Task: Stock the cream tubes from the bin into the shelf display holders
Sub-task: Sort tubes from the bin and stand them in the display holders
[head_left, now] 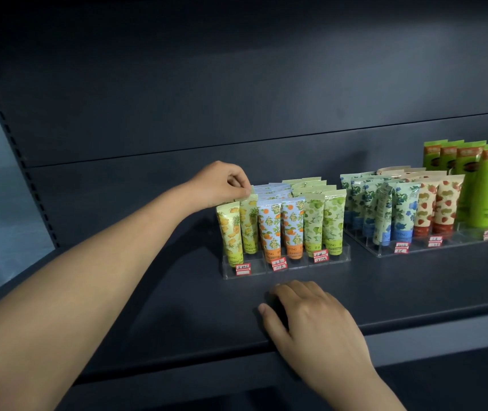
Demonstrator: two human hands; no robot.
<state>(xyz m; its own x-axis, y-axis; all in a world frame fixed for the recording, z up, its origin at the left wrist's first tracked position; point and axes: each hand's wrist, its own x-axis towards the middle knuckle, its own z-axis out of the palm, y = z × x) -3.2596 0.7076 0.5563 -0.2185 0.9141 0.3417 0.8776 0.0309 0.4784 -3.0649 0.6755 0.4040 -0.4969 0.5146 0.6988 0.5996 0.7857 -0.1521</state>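
Pinching the crimped top of a yellow pineapple-print cream tube between curled fingers, the left hand holds it upright in the left clear display holder on the dark shelf. The right hand lies flat on the shelf just before the holder, its fingers relaxed and holding nothing.

One view only, worn on the person's head: wide-angle, facing forward and slightly down onto the dark shelf, close up to it. The shelf's back panel fills the upper half; the shelf edge bows across the bottom.
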